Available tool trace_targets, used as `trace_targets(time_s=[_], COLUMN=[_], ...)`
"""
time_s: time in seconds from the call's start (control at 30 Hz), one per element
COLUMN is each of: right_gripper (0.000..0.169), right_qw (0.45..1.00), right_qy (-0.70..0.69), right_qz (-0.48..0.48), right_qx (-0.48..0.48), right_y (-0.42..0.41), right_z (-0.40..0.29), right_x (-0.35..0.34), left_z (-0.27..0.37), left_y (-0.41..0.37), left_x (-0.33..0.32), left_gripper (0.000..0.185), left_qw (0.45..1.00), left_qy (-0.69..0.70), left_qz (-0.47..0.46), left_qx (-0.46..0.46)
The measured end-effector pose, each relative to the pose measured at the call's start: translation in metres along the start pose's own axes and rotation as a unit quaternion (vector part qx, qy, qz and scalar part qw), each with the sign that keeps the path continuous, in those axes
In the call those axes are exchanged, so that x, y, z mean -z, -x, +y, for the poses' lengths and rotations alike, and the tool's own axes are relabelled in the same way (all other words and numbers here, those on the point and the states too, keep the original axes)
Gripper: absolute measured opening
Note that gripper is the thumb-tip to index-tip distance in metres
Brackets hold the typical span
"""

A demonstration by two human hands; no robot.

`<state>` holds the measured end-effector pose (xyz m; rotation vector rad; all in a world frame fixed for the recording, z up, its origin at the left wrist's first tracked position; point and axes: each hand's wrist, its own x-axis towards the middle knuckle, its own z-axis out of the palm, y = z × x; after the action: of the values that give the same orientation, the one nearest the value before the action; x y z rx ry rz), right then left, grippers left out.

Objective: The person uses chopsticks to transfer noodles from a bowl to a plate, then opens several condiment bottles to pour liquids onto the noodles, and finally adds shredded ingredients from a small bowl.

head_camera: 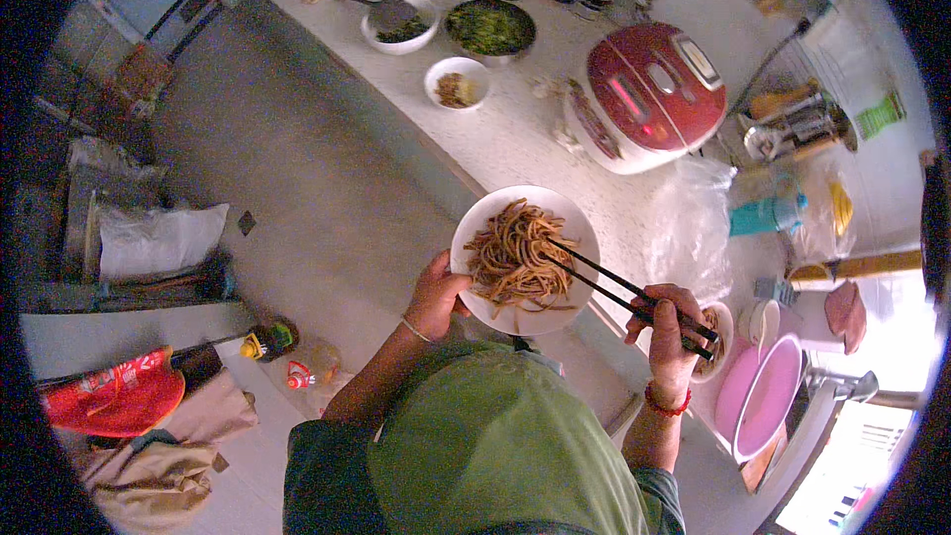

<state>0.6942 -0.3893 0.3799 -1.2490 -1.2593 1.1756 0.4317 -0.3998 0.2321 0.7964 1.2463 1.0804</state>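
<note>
My left hand grips the left rim of a white plate, thumb over the edge. A heap of brown noodle-like strips fills the middle of the plate. In my right hand is a pair of black chopsticks, their tips resting in the strips. Behind the right hand, a white bowl is partly hidden and holds some brownish food. The plate is held in front of my body at the counter's edge.
On the counter stand a red rice cooker, a pan of chopped greens, a white bowl with a ladle, and a small bowl of seasonings. A clear plastic bag and a pink basin lie at the right.
</note>
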Motion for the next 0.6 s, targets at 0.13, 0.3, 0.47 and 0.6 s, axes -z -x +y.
trace_targets(time_s=[0.13,0.3,0.47,0.6], right_gripper=[0.021,0.027,0.026,0.029], right_qw=[0.995,0.987,0.979,0.967], right_qy=[-0.059,-0.058,-0.092,-0.129], right_qz=[-0.079,-0.150,-0.182,-0.217], right_qx=[0.001,-0.017,-0.017,-0.024], right_y=[-0.027,-0.076,-0.142,-0.193], right_z=[0.002,0.018,0.017,0.017], right_x=[-0.056,-0.110,-0.145,-0.184], left_z=[0.025,0.036,0.055,0.080], left_y=[-0.001,-0.017,-0.035,-0.051], left_x=[0.051,0.098,0.132,0.152], left_gripper=[0.034,0.035,0.033,0.034], left_qw=[0.997,0.966,0.954,0.938], left_qy=[0.032,0.193,0.188,0.203], left_qz=[0.071,0.165,0.230,0.282], left_qx=[-0.007,0.046,0.025,-0.020])
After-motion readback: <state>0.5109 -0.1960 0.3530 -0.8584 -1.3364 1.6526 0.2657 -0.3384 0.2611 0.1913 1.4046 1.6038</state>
